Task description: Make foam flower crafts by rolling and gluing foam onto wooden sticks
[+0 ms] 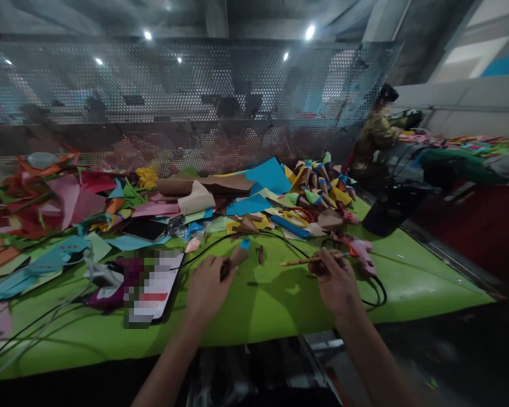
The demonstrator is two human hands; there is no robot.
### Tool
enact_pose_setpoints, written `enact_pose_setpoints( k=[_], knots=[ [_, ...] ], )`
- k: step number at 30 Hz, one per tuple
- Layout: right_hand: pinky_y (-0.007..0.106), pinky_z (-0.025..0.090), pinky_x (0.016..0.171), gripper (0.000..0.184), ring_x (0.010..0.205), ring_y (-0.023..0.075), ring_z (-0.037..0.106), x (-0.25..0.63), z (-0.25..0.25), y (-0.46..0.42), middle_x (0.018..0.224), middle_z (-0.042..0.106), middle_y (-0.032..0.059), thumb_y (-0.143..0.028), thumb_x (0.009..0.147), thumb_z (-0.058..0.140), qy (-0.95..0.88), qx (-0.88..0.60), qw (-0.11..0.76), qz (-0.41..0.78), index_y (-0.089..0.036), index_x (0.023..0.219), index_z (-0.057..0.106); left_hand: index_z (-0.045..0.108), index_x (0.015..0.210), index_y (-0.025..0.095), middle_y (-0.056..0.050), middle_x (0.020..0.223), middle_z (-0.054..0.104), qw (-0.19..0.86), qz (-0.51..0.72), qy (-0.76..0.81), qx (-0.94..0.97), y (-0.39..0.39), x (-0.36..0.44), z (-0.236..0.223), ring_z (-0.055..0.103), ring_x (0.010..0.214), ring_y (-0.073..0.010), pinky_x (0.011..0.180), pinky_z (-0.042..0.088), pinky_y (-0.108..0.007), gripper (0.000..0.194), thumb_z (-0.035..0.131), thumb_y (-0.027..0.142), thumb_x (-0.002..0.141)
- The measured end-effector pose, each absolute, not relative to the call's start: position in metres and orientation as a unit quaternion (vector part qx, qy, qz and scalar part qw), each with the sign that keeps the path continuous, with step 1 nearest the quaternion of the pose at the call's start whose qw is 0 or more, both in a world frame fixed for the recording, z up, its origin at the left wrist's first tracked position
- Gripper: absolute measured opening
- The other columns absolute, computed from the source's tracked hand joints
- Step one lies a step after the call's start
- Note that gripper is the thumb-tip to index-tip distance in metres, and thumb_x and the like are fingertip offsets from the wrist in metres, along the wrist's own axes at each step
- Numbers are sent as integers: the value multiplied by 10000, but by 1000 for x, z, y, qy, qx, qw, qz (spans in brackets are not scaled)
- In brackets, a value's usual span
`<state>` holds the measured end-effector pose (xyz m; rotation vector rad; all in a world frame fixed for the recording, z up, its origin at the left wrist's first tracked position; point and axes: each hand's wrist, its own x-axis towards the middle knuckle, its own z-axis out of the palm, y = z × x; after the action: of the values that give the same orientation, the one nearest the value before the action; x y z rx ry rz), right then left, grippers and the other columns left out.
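Left of the pink glue gun (363,257), the right hand (336,284) pinches a thin stick (296,262), and farther left the left hand (207,285) grasps 1 brown paper cone (239,255), seemingly already rolled and blue-tipped like the piled cones (316,180) beyond the glue gun, its remaining work unclear.

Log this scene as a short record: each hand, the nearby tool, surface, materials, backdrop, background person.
Left hand: holds a brown paper roll with a blue tip
Right hand: holds a thin stick
Nearby tool: pink glue gun, beside the right hand
Surface: green tabletop
Materials: heaped coloured paper
Backdrop: perforated screen
Background: another person, at the right
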<state>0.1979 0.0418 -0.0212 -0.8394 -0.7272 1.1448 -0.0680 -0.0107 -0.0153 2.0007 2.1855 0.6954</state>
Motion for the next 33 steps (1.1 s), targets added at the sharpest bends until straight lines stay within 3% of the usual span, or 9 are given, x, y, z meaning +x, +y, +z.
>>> enact_pose_setpoints(
  k=[5,9,12,19,21,26,28,30,33],
  knots=[
    [216,515,501,400,543,102,606,195,-11,41,654,652,-41,-408,569,933,-321,-361,687,543,-206,693,610,611,1259,214,-138,1213,624,-27,288,705,647,-15,-65,-8,555,1141,-361,944,411,-475,386,594,374,909],
    [197,515,504,393,548,92,601,188,-1,39,658,652,-36,-389,565,940,-330,-349,676,559,-194,665,614,645,1137,238,-87,1135,655,12,372,626,686,-17,-48,8,573,1106,-296,994,392,-455,242,599,334,920],
    [189,518,510,361,560,90,605,182,4,38,673,663,-33,-350,583,936,-338,-331,679,562,-191,656,621,668,1044,244,-56,1062,672,88,410,585,695,-16,-33,14,580,1064,-262,973,409,-433,152,599,305,924],
    [197,533,559,353,586,103,650,165,2,31,676,658,-47,-355,592,926,-295,-335,657,608,-201,675,619,621,1219,177,-82,1063,672,412,504,543,532,-8,5,-8,632,926,-221,812,506,-350,371,588,350,892],
    [211,535,580,350,599,111,655,159,0,27,686,660,-44,-375,605,914,-298,-354,641,612,-205,694,621,643,1205,183,-87,1135,682,474,507,507,511,-8,16,-9,639,1023,-228,886,499,-358,342,545,336,915],
    [277,546,729,228,803,160,672,168,-5,31,854,673,-14,-372,746,817,-425,-405,626,513,-241,817,644,708,883,226,-38,898,709,323,397,546,664,-17,13,6,626,914,-235,867,474,-396,199,541,316,945],
    [324,535,812,137,910,191,649,182,-5,38,927,661,10,-340,817,755,-552,-429,578,421,-254,870,661,682,960,237,-52,977,697,200,373,585,692,-20,-4,8,605,998,-271,904,462,-436,133,591,322,914],
    [361,518,859,79,980,221,628,195,-5,43,999,655,46,-305,863,700,-686,-437,485,321,-254,919,675,628,1085,231,-88,1142,659,87,370,643,665,-19,-25,5,550,1154,-317,967,437,-481,209,608,317,895],
    [406,495,943,144,1117,255,598,203,-6,45,1131,641,85,-259,892,644,-809,-406,352,238,-254,1034,663,549,1178,192,-124,1185,633,10,324,720,614,-12,-52,-2,546,1165,-346,963,439,-505,382,643,389,865]
  ],
)
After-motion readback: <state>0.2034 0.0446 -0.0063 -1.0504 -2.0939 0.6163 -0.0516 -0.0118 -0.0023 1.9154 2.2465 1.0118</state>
